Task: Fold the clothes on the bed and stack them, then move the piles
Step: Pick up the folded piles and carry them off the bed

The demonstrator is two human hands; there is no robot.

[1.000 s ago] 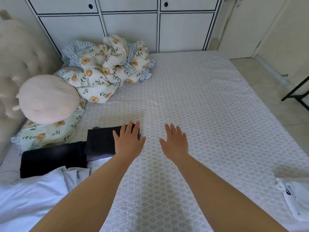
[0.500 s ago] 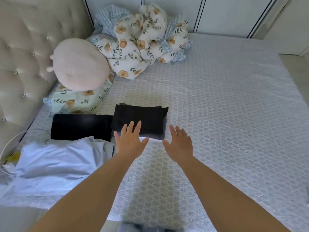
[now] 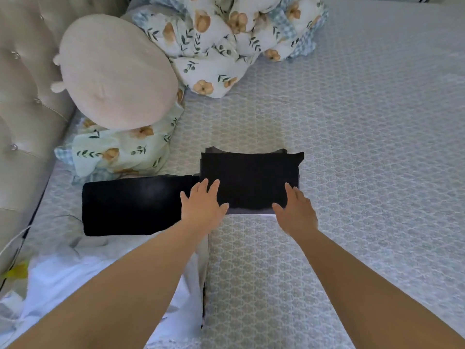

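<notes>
Where both open hands [image 3: 203, 206] [image 3: 297, 212] apparently rest: folded dark stack [image 3: 251, 177], long axis left-right.

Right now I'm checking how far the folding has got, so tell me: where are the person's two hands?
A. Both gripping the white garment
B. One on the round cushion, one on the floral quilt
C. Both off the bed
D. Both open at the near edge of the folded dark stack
D: the left hand and right hand reach with straight fingers over the near edge of the folded dark stack, not curled round it.
</notes>
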